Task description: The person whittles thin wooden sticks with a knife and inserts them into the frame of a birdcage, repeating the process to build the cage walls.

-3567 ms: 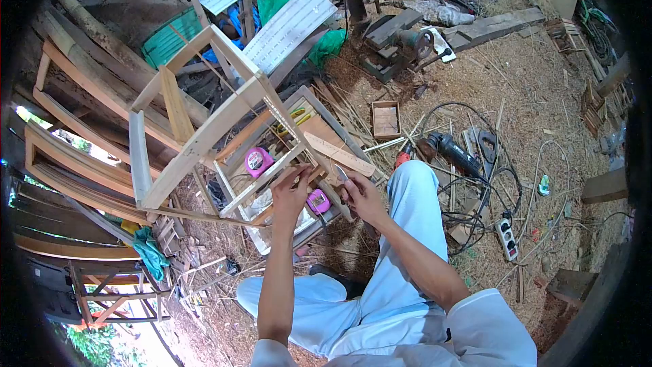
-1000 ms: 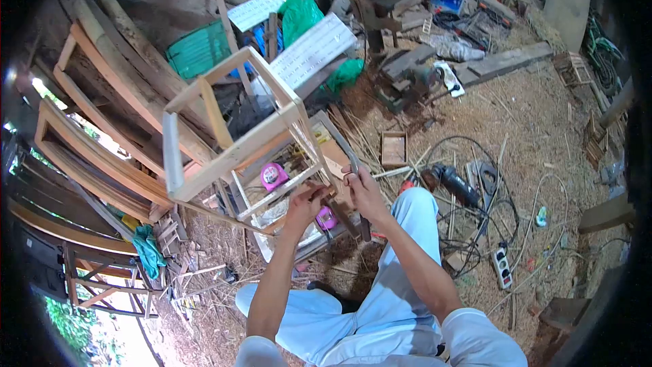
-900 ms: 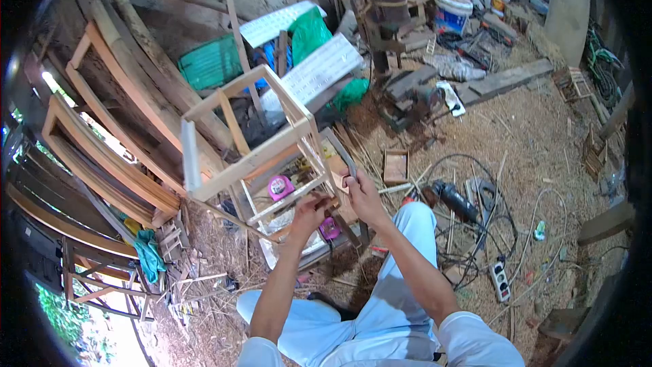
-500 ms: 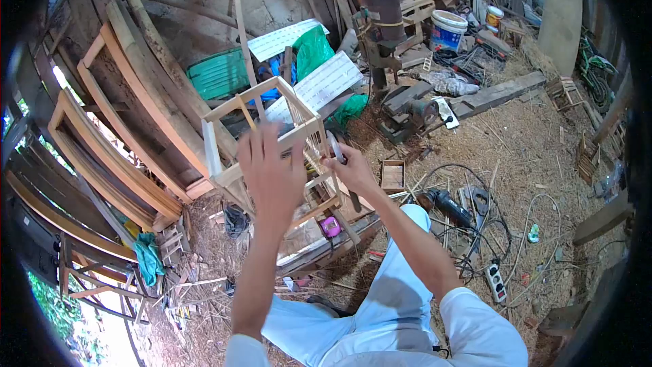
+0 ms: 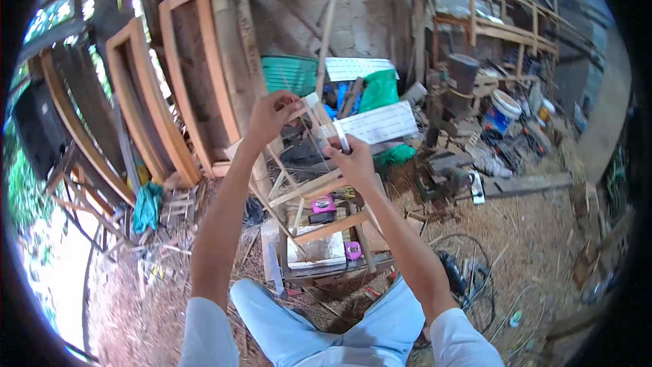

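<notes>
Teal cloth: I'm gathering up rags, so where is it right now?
The teal cloth is at the left of the head view, near the lower ends of the leaning wooden frames, well left of the left hand.

The person wears a white short-sleeved shirt (image 5: 465, 341) and loose, pale-blue trousers (image 5: 280, 317) that cover both knees and crease at the lap; forearms (image 5: 227, 214) bare

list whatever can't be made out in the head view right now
- Head view: the near end of the pale tool, hidden by the right hand.
- Head view: what the left hand pinches, if anything; too small and blurred.
- Head view: part of the black power tool, behind the right forearm.
- Head view: bucket print, blurred and tiny.
</notes>
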{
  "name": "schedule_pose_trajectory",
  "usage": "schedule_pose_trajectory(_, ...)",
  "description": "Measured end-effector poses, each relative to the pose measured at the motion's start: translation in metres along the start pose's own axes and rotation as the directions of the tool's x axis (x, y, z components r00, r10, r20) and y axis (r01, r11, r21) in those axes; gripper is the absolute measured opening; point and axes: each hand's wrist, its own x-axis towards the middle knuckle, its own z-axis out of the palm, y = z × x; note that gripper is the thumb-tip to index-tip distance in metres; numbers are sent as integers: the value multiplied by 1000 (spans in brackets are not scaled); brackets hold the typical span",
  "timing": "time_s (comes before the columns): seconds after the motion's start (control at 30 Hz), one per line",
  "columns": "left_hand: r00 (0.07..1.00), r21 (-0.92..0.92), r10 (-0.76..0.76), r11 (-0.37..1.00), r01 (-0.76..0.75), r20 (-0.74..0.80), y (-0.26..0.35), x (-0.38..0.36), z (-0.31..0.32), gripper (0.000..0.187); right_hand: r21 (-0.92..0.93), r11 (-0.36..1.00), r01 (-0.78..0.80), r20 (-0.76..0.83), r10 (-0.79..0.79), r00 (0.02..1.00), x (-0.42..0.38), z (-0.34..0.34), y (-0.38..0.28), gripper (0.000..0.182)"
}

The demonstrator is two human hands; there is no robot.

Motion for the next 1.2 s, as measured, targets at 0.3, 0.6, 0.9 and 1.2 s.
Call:
schedule_pose_trajectory(0.3, 998, -216, -12, 976, 0, -53, 33, -10, -64, 21, -201, 967, 155, 104, -136, 985, 24, 11, -101, 24)
schedule_pose_trajectory(0.6, 970, -389, -229, 903, 180, -82, 2, -36, -76, 23, -476, 858, 192, 201, -107, 974, 17, 36, -128, 21)
schedule_pose_trajectory(0.9, 968, -419, -249, 883, 212, -36, -12, -54, -83, 19, -478, 860, 177, 213, -82, 974, 4, 41, -126, 18)
schedule_pose_trajectory(1.2, 979, -385, -191, 910, 152, -66, -10, -56, -80, 18, -456, 866, 204, 211, -117, 970, 1, 44, -115, 19)
